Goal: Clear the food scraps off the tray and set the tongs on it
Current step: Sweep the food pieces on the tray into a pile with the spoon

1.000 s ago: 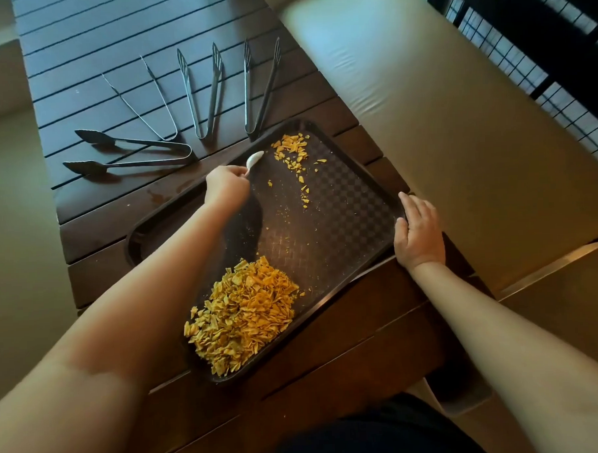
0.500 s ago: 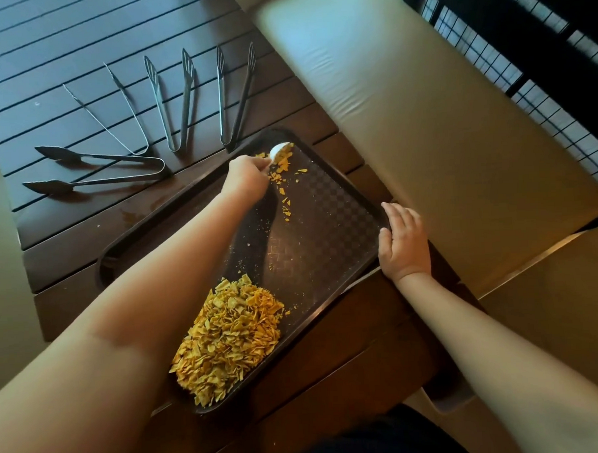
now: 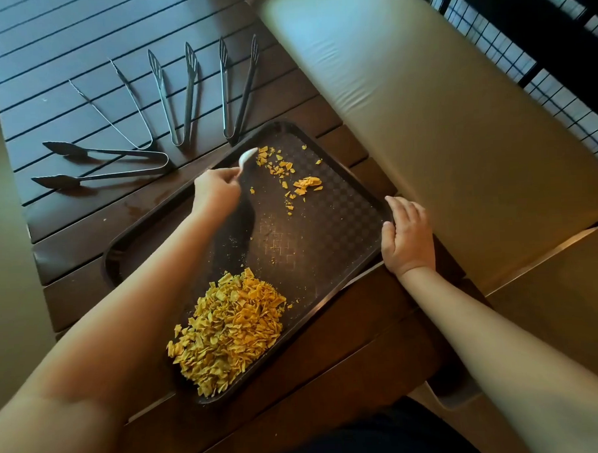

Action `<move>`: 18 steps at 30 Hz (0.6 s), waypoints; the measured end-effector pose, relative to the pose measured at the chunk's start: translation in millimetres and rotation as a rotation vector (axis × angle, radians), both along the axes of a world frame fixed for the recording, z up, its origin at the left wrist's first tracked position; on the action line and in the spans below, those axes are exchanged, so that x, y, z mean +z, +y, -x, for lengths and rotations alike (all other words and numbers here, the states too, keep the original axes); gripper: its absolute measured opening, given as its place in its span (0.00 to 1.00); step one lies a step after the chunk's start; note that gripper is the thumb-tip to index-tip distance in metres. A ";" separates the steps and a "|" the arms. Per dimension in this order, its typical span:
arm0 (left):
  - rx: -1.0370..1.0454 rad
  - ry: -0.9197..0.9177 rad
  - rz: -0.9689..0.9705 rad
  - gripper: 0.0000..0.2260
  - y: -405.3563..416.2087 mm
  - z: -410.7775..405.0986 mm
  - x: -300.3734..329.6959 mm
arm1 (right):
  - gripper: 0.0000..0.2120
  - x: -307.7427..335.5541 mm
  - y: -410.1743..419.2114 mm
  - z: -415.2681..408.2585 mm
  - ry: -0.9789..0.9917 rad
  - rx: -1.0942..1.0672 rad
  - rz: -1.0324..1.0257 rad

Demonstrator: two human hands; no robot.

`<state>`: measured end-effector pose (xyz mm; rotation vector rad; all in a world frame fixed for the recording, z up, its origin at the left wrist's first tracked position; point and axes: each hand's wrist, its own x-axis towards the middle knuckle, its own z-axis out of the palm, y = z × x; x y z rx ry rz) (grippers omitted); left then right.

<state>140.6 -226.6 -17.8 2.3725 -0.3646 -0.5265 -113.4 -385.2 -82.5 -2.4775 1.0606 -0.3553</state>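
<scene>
I'm seeing the tray (image 3: 325,232), dark brown with a checkered textured floor and a raised rim, lying diagonally across the middle of the frame on the dark slatted table (image 3: 60,48). It's holding yellow-orange food scraps: a big pile (image 3: 226,328) is sitting in its lower corner, below centre, and a thin scatter of crumbs (image 3: 288,175) is lying near its upper corner. The left hand (image 3: 215,192), just left of centre, is gripping a white spoon (image 3: 246,158), fingers curled tight around the handle, the bowl pointing up-right and sitting just beside the scattered crumbs; I can't tell if it's touching them. The right hand (image 3: 407,235), right of centre, is resting against the tray's right rim with fingers straight and close together, thumb on the rim edge. Four metal tongs are lying off the tray in the upper left of the frame, fanned out with arms spread: scalloped tongs (image 3: 106,162) lying sideways at far left, thin wire tongs (image 3: 121,107), slotted tongs (image 3: 177,94), and another slotted pair (image 3: 238,88) whose hinge end is lying just beside the tray's upper corner. A beige cushioned bench (image 3: 440,117) is filling the upper right.
</scene>
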 end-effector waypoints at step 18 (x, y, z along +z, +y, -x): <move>-0.202 0.076 -0.023 0.13 1.8 47.9 0.3 | 0.27 0.7 -0.3 -0.3 -0.001 -0.006 0.004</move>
